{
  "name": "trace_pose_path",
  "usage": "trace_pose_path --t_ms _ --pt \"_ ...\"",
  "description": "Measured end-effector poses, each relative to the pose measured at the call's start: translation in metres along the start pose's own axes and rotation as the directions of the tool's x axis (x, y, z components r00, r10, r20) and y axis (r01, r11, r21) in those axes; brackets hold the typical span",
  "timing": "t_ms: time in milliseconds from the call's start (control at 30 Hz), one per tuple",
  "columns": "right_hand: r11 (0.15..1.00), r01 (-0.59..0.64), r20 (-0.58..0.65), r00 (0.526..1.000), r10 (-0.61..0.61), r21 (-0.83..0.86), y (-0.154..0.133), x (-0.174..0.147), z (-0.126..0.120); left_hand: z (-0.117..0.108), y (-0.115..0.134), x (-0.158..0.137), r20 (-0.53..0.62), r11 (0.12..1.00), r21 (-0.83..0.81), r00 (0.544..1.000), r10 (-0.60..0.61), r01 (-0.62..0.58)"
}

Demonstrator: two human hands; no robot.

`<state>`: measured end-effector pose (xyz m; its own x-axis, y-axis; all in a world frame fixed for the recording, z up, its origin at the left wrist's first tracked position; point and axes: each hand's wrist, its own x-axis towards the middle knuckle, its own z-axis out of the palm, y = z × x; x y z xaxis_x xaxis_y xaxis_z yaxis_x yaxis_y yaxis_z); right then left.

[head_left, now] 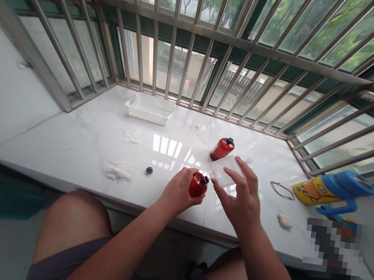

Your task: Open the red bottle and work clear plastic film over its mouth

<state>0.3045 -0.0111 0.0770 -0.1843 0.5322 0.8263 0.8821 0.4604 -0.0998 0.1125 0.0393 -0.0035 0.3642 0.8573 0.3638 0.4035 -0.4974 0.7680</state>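
Observation:
My left hand (180,189) is wrapped round a small red translucent bottle (198,185) whose narrow neck is uncapped. The bottle leans slightly toward my right hand (243,194). That hand grips a clear, squarish plastic container (221,171), with the thumb at its near edge and the fingers over its far side. Just behind the container stands a second red bottle (222,150) with its black cap on. A loose black cap (149,170) lies on the white ledge (89,145), left of my left hand.
At the back left sits a white perforated basket (149,116). Crumpled tissues (119,171) lie on the left. To the right are a thin loop (282,190), a pale lump (284,221) and a blue-and-yellow flask (320,189) lying tilted. Metal bars (217,36) line the window side.

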Motion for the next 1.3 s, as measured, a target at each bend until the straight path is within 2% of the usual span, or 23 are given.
trace_pose_path --t_ms 533,1300 --pt "0.997 0.067 0.015 0.998 -0.066 -0.037 0.003 0.006 -0.002 -0.001 0.002 0.001 0.017 1.0 0.001 1.0 -0.016 0.016" --pt "0.993 0.121 0.067 0.99 -0.121 -0.005 0.009 0.012 -0.007 -0.001 0.001 0.002 0.015 1.0 -0.015 1.0 -0.021 0.021"
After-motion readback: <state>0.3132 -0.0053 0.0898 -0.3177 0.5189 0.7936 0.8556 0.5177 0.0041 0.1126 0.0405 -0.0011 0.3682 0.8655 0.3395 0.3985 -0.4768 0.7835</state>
